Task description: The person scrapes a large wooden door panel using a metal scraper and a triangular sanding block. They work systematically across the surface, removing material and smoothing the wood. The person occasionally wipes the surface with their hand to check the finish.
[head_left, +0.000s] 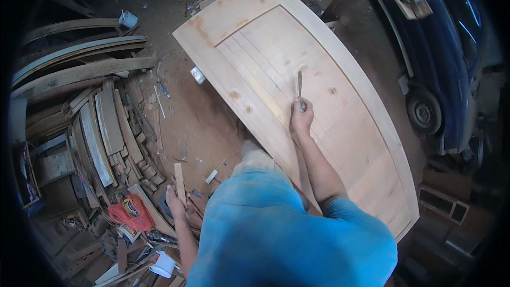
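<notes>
A large pale wooden door panel (255, 69) lies at an angle in front of me, with a raised frame and several brownish patches on its surface. Over its middle, my right hand (302, 119) grips what looks like a putty knife (299, 82), its blade pointing away from me close to the panel. Down at my left side, off the panel, my left hand (174, 202) is closed round a short flat strip of wood (179, 180), which sticks up past the fingers.
Stacked boards and offcuts (106, 122) fill the left side. Among them are a red plastic bag (131, 212) and a white container (162, 264). A white block with a cord (212, 176) lies on the dirt floor. At the right stands a dark blue car (446, 58).
</notes>
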The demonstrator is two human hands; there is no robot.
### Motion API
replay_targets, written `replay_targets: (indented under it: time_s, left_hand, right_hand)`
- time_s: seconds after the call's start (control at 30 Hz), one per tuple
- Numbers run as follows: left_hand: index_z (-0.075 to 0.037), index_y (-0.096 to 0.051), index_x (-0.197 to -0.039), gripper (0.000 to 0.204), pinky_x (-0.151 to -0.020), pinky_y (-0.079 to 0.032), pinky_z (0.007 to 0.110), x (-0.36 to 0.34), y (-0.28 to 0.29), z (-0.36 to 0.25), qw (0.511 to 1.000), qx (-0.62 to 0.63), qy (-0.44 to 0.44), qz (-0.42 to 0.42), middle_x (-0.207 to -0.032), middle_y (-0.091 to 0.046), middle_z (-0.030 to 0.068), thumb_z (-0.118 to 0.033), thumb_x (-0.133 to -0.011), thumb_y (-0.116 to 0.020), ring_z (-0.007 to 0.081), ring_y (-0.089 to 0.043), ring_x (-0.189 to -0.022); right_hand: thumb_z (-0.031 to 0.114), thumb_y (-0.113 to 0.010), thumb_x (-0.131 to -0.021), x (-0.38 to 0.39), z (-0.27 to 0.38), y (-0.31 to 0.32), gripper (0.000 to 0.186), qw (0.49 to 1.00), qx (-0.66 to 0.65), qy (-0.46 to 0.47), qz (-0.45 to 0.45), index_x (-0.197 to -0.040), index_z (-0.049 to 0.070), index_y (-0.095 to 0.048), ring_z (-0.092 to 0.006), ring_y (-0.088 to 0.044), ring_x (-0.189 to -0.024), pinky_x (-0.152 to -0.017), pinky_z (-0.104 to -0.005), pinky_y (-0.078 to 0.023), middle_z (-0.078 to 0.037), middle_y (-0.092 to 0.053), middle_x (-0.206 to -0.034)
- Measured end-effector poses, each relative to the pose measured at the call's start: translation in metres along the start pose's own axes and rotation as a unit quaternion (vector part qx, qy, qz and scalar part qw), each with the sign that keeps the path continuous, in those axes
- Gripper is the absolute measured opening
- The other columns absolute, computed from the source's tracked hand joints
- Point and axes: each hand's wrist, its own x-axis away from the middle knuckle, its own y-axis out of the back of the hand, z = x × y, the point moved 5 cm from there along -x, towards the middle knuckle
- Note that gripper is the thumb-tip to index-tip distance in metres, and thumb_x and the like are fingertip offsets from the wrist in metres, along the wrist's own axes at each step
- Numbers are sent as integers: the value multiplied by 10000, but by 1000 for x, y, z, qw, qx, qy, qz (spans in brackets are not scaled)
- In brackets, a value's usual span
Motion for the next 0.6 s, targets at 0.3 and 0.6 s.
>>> replay_targets:
  time_s: [0.3,0.6]
  left_hand:
    - [-81,-571,-1128,422,-419,-484,265,-70,-69,-147,997,-70,0,-20,-848,-675,66,-492,-1119,-478,163,-681,-594]
    - [-83,-605,-1090,413,-435,-489,263,-106,-128,-199,980,-176,-9,92,-814,-680,49,-464,-1136,-453,148,-667,-580]
  right_hand:
    - [278,-689,-1046,-45,50,-107,311,991,-98,-71,64,-1148,-12,-645,-41,-437,-513,-449,-244,-338,42,-543,-698]
    - [249,-670,-1060,-53,50,-117,252,994,-68,-60,55,-1137,10,-657,-37,-459,-501,-437,-237,-357,45,-550,-687]
